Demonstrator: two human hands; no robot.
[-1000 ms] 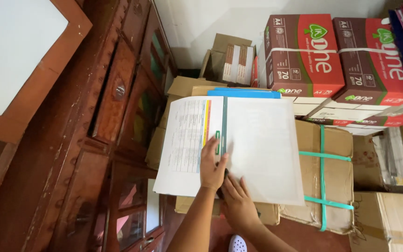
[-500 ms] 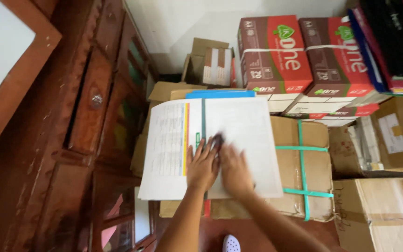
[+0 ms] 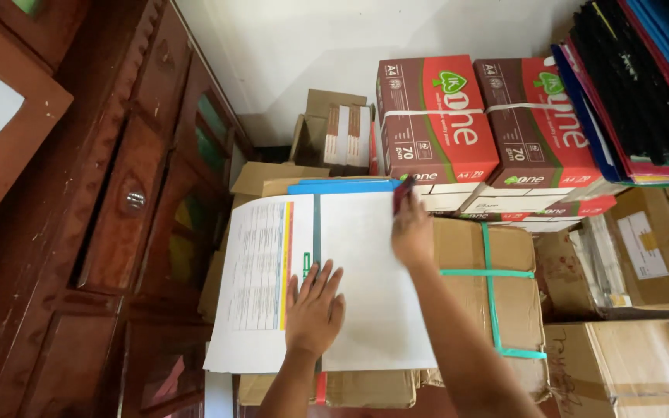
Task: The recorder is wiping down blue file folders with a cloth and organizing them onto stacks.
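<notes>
left hand (image 3: pixel 315 308) flat on smooth white sheets (image 3: pixel 373 286); right hand (image 3: pixel 412 232) grips small dark object (image 3: pixel 403 193).

Left hand (image 3: pixel 315 308) flat on open file (image 3: pixel 327 279); right hand (image 3: pixel 412 232) grips small dark object (image 3: pixel 403 193) at far edge.

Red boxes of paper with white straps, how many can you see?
2. One red cardboard paper box stands by the wall above the right hand; the second red cardboard paper box sits right beside it. Flatter red-and-white packs lie beneath; more may be hidden.
</notes>
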